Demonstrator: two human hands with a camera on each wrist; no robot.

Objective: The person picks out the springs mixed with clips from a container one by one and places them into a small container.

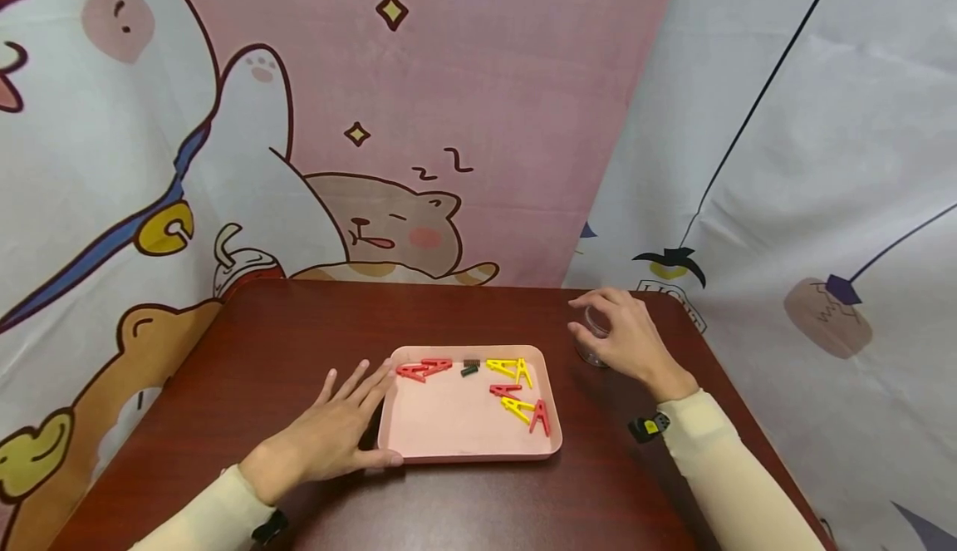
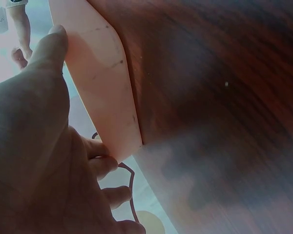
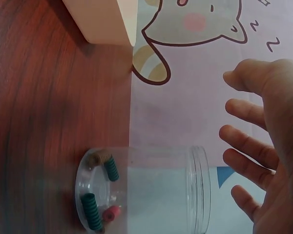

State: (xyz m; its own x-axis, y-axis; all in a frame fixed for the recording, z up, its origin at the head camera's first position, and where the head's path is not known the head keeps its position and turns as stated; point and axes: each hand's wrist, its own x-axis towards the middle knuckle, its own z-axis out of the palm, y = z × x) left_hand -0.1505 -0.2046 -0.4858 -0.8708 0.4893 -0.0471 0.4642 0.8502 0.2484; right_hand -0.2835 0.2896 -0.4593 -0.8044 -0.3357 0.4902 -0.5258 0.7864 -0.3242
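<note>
A pink tray [image 1: 449, 443] lies on the table, with red clips [image 1: 424, 368] at its back left. Yellow clips [image 1: 508, 368] and more red clips [image 1: 540, 418] are on its right side. A brown spring [image 1: 472, 362] and a dark green spring [image 1: 468, 371] lie near its back edge. My left hand [image 1: 332, 430] rests with spread fingers against the tray's left side, thumb at the front corner. Above a clear jar [image 3: 156, 190] right of the tray, my right hand [image 1: 624, 335] hovers, fingers apart and holding nothing. Green springs [image 3: 91, 211], a brown one and a red piece [image 3: 111, 213] sit inside the jar.
The dark red-brown wooden table [image 1: 314, 327] ends at a printed cartoon cloth [image 1: 508, 119] hanging behind it. Another pale cloth [image 1: 822, 160] hangs along the right side.
</note>
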